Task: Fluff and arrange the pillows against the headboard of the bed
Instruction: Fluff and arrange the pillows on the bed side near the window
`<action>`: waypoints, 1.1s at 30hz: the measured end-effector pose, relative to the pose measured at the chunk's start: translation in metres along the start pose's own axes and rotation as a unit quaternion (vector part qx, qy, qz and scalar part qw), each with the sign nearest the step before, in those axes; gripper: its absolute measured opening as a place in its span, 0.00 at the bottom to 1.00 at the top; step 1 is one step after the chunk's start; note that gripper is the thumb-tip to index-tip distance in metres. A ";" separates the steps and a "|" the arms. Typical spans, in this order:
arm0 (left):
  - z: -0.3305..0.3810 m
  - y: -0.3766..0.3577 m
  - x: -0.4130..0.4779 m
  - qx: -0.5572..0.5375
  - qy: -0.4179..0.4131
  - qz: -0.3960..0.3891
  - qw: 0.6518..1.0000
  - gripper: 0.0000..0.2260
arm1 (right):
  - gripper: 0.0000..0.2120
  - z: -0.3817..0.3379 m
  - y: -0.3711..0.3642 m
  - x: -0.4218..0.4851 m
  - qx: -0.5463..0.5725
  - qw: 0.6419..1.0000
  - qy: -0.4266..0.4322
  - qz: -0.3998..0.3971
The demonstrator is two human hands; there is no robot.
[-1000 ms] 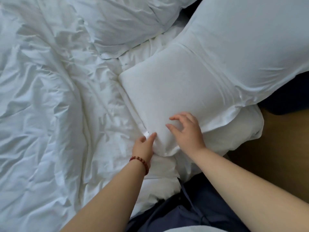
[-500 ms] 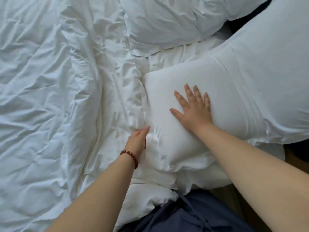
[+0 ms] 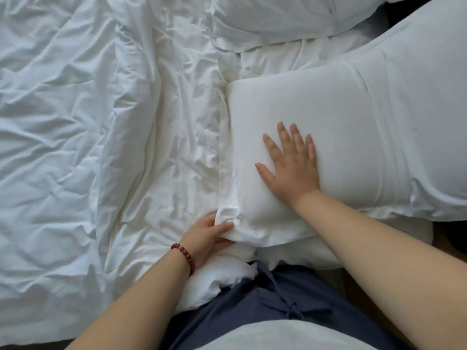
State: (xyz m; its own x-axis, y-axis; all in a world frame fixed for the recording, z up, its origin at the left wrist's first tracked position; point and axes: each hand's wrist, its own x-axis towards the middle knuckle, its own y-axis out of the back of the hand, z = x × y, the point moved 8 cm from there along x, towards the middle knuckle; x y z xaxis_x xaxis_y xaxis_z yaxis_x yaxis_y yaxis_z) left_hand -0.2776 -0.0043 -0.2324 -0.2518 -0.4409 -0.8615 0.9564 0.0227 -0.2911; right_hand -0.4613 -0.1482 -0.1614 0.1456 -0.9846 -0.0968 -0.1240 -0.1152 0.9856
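Observation:
A long white pillow (image 3: 353,117) lies across the right side of the bed, one end toward me. My right hand (image 3: 290,162) rests flat on that end, fingers spread, pressing into the fabric. My left hand (image 3: 207,236), with a red bead bracelet on the wrist, pinches the near corner of the pillowcase, where the cloth bunches. A second white pillow (image 3: 278,16) lies at the top of the view, beyond the first.
A rumpled white duvet (image 3: 75,147) covers the left and middle of the bed. The mattress edge meets my dark blue trousers (image 3: 265,306) at the bottom. Brown floor and a dark shape show at the far right edge.
My right hand went from curled at the pillow's corner to flat on its top. My left hand closed on the pillowcase corner. The view shifted, so the pillow sits lower and further right.

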 end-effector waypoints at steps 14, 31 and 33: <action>0.013 0.019 -0.013 0.184 -0.098 0.045 0.977 0.13 | 0.33 -0.013 -0.011 -0.034 -0.031 0.999 -0.005 -0.042; 0.168 -0.001 0.073 0.043 -0.149 0.179 0.972 0.19 | 0.32 0.045 0.018 0.064 -0.010 0.995 -0.071 -0.071; 0.196 -0.004 0.090 0.061 -0.146 0.214 0.964 0.18 | 0.32 0.066 0.022 0.098 -0.022 0.993 -0.067 -0.090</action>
State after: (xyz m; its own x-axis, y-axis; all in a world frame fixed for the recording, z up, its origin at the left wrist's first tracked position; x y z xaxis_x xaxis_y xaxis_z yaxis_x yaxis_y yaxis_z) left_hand -0.2753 -0.2195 -0.2268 0.2061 -0.6488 -0.7325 0.9780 0.1620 0.1317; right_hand -0.5145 -0.2554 -0.1585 0.0298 -0.9576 -0.2864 -0.0647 -0.2878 0.9555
